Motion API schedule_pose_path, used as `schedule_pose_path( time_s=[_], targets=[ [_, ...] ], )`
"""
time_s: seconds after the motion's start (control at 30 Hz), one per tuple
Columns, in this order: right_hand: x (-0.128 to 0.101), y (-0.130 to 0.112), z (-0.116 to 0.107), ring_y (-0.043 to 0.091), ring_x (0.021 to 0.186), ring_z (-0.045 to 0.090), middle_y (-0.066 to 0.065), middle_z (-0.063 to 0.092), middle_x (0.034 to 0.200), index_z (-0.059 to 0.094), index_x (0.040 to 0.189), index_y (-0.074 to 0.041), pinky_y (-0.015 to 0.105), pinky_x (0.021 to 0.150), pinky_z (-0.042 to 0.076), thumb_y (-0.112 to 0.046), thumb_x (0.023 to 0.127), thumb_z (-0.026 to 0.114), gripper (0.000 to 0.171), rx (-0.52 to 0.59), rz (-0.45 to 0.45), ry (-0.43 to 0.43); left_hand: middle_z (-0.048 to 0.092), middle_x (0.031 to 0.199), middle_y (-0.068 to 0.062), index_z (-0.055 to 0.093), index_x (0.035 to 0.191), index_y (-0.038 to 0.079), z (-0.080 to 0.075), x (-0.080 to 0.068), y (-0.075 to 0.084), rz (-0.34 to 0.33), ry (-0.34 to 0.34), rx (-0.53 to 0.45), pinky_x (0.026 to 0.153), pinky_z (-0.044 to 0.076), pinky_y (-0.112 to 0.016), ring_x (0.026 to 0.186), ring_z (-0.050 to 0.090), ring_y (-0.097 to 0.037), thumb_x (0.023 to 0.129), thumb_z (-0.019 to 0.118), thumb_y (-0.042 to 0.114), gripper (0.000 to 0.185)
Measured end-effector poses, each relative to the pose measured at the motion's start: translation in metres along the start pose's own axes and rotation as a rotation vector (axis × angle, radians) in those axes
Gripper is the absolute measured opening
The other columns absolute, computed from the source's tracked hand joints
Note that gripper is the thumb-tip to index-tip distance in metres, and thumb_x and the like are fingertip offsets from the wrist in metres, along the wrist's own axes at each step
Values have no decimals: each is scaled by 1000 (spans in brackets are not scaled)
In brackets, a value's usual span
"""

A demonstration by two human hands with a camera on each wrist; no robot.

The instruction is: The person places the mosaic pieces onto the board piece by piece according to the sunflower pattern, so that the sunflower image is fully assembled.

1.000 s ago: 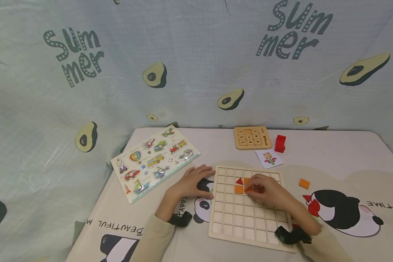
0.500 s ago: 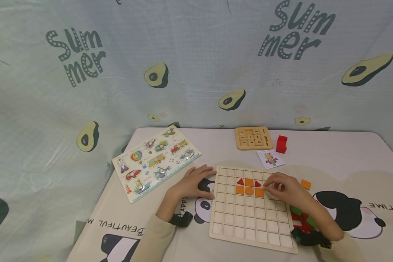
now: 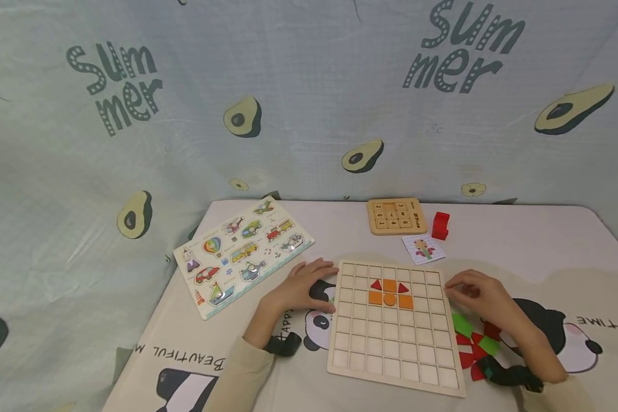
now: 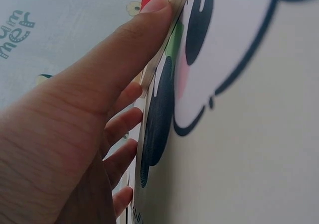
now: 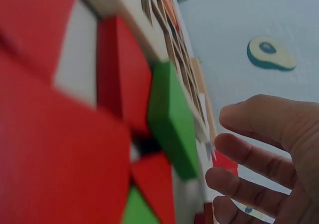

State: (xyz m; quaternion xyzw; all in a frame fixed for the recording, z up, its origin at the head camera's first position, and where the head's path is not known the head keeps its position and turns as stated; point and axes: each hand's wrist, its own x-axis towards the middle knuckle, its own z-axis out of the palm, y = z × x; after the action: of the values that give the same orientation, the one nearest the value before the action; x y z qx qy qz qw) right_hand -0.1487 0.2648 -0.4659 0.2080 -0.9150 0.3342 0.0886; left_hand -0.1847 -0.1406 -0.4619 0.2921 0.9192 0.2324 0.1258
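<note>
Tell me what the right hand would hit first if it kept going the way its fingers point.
The right hand points left toward the wooden grid board. It would probably meet the board's right edge first, though the gap between them is hard to judge.

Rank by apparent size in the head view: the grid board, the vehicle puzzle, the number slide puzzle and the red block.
1. Grid board, nearest the camera, which may flatter it.
2. Vehicle puzzle, not far behind.
3. Number slide puzzle.
4. Red block, clearly smallest.

Pale wooden grid board point(image 3: 391, 349) bearing orange and red tiles point(image 3: 389, 292); green and red pieces point(image 3: 474, 342) alongside; avocado-print backdrop point(image 3: 309, 103).
</note>
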Motion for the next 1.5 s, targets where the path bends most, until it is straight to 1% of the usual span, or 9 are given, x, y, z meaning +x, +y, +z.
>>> schedule_pose_path(
  time_s=[0.13,0.3,0.4,0.53,0.67,0.87,1.1,1.33,1.5],
  targets=[
    [-1,7,-6,-2,75,52,6,67,94,73,94,-9,18,65,52,0,77,79,20,-47,34,-1,33,156,-3,43,147,19,0,0,-1,1,-2,-5,121,8,-49,149,19,-25,78,79,47,83],
    [-2,11,-12,-4,75,50,9,67,95,72,95,-6,17,62,51,-2,78,78,18,-62,96,1,33,157,-4,42,148,19,-2,1,-1,6,-4,-15,121,8,-49,149,18,-25,79,78,46,83],
    [-3,12,-14,6,77,53,12,66,95,72,95,-3,19,60,49,-1,79,77,17,-77,144,-1,33,157,-4,42,148,19,-2,1,-2,2,-6,-17,121,8,-49,149,17,-25,79,78,46,83],
    [-5,11,-16,25,81,54,18,62,97,71,97,2,21,56,48,-6,81,76,19,-80,270,-35,33,157,-3,42,148,19,-1,0,-3,-5,-10,-10,121,8,-48,149,17,-24,79,78,47,83],
    [-7,11,-18,28,79,51,20,58,94,68,100,6,23,50,48,-6,82,75,23,-57,352,-60,33,157,-3,42,148,19,0,0,-4,-7,-12,-12,121,8,-48,149,18,-24,79,78,47,84],
    [-7,11,-19,23,71,51,14,58,86,68,100,7,24,46,48,-8,83,74,24,-52,373,-68,33,157,-3,42,148,19,1,0,-5,0,-9,-13,121,7,-49,149,18,-24,79,78,47,84],
    [-7,10,-20,24,73,51,12,59,83,67,101,7,24,47,47,-12,84,74,26,-69,389,-70,33,156,-3,42,148,19,1,0,-4,3,-5,-18,121,8,-49,149,18,-24,79,78,47,84],
    [-6,5,-22,26,76,54,15,61,87,67,102,6,26,48,48,-14,83,76,29,-54,398,-76,34,156,-4,42,148,18,0,-1,-3,10,-3,-28,121,8,-49,149,18,-25,79,78,47,83],
    [-5,-4,-24,27,79,56,16,62,91,68,100,5,25,49,49,-12,82,77,26,-44,355,-65,34,156,-4,42,148,18,0,-1,-2,9,-3,-30,121,8,-49,149,19,-25,79,78,46,83]
  ],
)
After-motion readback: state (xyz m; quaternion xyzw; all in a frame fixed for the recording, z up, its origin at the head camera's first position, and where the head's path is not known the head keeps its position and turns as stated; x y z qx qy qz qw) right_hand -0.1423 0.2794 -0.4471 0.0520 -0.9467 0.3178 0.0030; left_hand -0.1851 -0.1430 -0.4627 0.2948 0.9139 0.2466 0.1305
